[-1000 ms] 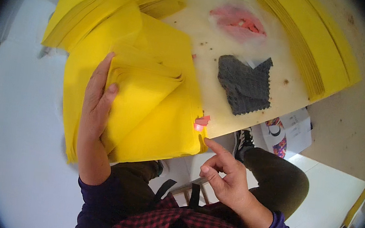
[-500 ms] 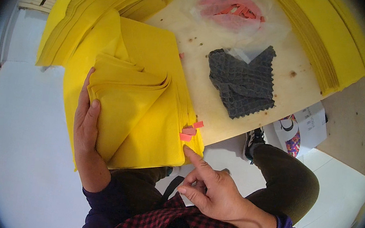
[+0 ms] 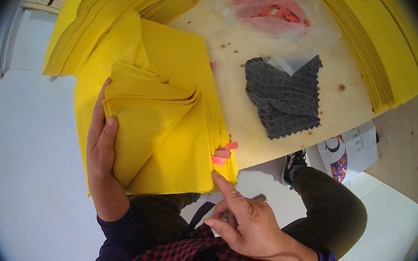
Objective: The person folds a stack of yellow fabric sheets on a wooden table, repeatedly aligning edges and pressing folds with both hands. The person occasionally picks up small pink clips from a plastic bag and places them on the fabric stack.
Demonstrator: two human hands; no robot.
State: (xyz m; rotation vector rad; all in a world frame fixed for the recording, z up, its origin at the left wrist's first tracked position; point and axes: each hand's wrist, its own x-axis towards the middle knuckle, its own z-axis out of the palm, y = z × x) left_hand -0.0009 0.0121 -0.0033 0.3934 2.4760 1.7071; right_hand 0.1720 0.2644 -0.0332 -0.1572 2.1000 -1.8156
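Observation:
My left hand [image 3: 99, 144] grips the folded-back corners of several yellow sheets [image 3: 145, 108], holding them bent over on the left side of a yellow stack [image 3: 182, 143]. My right hand [image 3: 243, 220] holds nothing; its index finger stretches out and touches the stack's near right corner. Small pink tabs [image 3: 223, 153] stick out of the stack's edge just above that fingertip.
A dark grey textured cloth [image 3: 284, 97] lies on the wooden table [image 3: 237, 57]. A clear bag of pink pieces [image 3: 272, 12] sits at the back. More yellow sheet stacks lie at back left [image 3: 115, 3] and right [image 3: 380, 51]. A printed paper bag [image 3: 349, 150] is on the floor.
My left hand has slid down along the folded sheets. My right hand has moved left and forward, its index finger now reaching the stack's corner below the pink tabs.

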